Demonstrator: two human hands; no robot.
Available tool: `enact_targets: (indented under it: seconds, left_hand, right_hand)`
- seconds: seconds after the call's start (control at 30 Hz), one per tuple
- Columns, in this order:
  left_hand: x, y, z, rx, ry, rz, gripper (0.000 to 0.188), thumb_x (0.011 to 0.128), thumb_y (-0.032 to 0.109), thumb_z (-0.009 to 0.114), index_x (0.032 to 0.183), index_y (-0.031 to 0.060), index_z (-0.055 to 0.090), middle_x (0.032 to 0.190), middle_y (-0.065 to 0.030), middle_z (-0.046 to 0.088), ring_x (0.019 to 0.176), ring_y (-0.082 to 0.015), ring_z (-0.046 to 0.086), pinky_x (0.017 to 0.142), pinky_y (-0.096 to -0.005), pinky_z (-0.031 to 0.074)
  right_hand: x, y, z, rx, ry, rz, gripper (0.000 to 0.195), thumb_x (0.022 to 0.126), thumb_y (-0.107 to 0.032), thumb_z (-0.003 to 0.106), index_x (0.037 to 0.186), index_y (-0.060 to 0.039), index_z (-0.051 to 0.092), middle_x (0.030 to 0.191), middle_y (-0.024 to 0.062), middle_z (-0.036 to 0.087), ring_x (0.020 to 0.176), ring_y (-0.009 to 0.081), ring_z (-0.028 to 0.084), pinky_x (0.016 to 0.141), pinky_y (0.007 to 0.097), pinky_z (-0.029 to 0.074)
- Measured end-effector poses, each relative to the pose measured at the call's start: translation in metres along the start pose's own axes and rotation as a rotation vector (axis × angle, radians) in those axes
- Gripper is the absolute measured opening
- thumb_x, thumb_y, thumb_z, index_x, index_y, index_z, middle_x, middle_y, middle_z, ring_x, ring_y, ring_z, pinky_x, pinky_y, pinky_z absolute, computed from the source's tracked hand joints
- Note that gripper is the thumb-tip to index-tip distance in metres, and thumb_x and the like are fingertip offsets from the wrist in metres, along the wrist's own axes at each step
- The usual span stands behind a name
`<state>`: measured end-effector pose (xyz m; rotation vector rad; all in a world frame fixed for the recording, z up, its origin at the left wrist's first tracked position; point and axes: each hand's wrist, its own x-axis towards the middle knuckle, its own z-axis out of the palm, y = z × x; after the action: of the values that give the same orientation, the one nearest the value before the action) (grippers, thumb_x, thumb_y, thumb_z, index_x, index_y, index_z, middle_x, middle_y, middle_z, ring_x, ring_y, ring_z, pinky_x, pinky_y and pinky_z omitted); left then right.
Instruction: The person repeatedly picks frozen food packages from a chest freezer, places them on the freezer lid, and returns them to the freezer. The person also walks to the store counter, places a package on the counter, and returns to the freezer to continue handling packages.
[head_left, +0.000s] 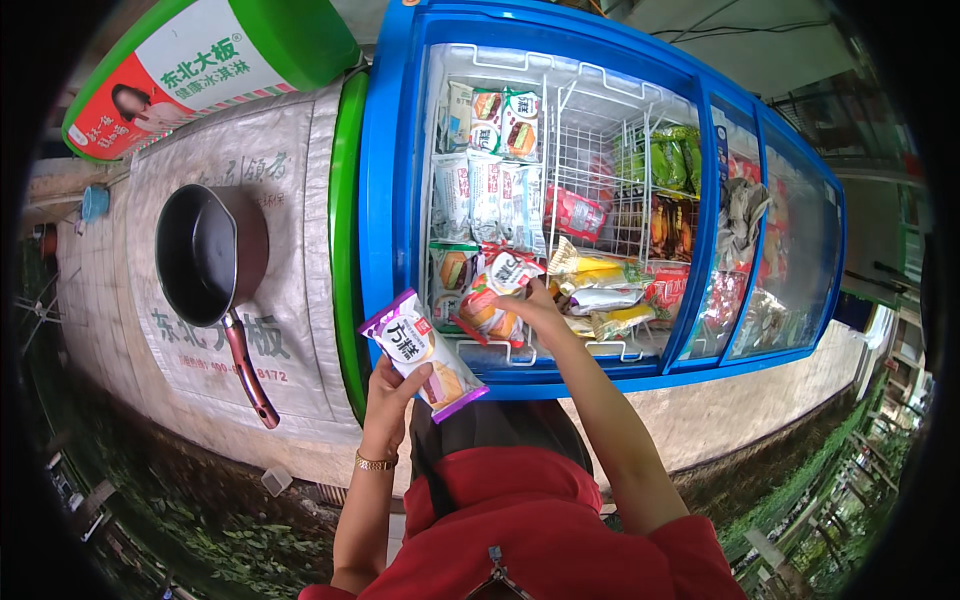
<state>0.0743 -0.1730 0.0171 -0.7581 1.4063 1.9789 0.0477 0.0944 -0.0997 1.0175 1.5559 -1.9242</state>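
Observation:
My left hand (390, 397) holds a purple-edged ice cream packet (427, 356) in front of the blue chest freezer's near left corner. Inside the freezer (386, 150), my right hand (536, 311) grips a red-and-white ice cream packet (499, 292) over the front left of the wire basket. Beneath and beside that packet lie green-edged packets (450, 274), partly covered by it. White-wrapped packets (487, 195) stand in the row behind, with more green-edged ones (506, 124) at the back. Yellow-and-white wrapped ice creams (600, 281) lie just right of my right hand.
Wire dividers (600, 120) split the freezer. Green packets (675, 157) and a red packet (576, 212) lie further in. A grey cloth (742, 217) rests on the right-hand glass lid (787, 262). A saucepan (214, 255) sits on a covered surface (300, 330) at left.

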Motion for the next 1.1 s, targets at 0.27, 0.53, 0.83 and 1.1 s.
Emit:
enact_targets:
  seconds: [0.27,0.53,0.83,1.1]
  left_hand:
    - [0.001,0.005,0.002,0.027,-0.013,0.018,0.043,0.086,0.005,0.074,0.124,0.0019,0.054,0.117,-0.0055,0.066,0.106,-0.0133,0.062,0.094,-0.0296,0.047]
    - [0.013,0.019,0.020,0.077,-0.045,0.073,0.038,0.089,0.005,0.070,0.123,0.0035,0.054,0.115,-0.0055,0.066,0.104,-0.0127,0.062,0.090,-0.0285,0.048]
    - [0.111,-0.013,0.105,0.796,-0.058,0.493,0.051,0.076,0.007,0.081,0.117,-0.0015,0.052,0.098,-0.0146,0.069,0.081,-0.0203,0.069,0.068,-0.0314,0.054]
    - [0.144,-0.086,0.141,1.162,0.138,0.566,0.043,0.070,0.014,0.082,0.093,-0.0024,0.050,0.076,-0.0261,0.064,0.072,-0.0446,0.064,0.062,-0.0474,0.051]
  right_hand:
    - [-0.014,-0.012,0.016,-0.103,0.095,0.090,0.061,0.070,-0.015,0.082,0.123,0.0006,0.055,0.116,0.0118,0.064,0.102,0.0195,0.062,0.090,0.0345,0.049]
    - [-0.075,-0.025,-0.061,0.260,0.068,-0.159,0.071,0.072,-0.012,0.081,0.131,0.0023,0.046,0.120,0.0113,0.061,0.108,0.0209,0.060,0.098,0.0362,0.046]
    - [-0.182,-0.004,-0.173,0.274,0.294,-0.264,0.050,0.071,-0.008,0.074,0.118,0.0019,0.057,0.110,0.0086,0.065,0.103,0.0180,0.061,0.094,0.0337,0.046]
    - [-0.210,0.041,-0.198,0.310,0.308,-0.123,0.054,0.068,-0.008,0.077,0.118,0.0003,0.058,0.108,0.0076,0.067,0.099,0.0174,0.063,0.091,0.0325,0.048]
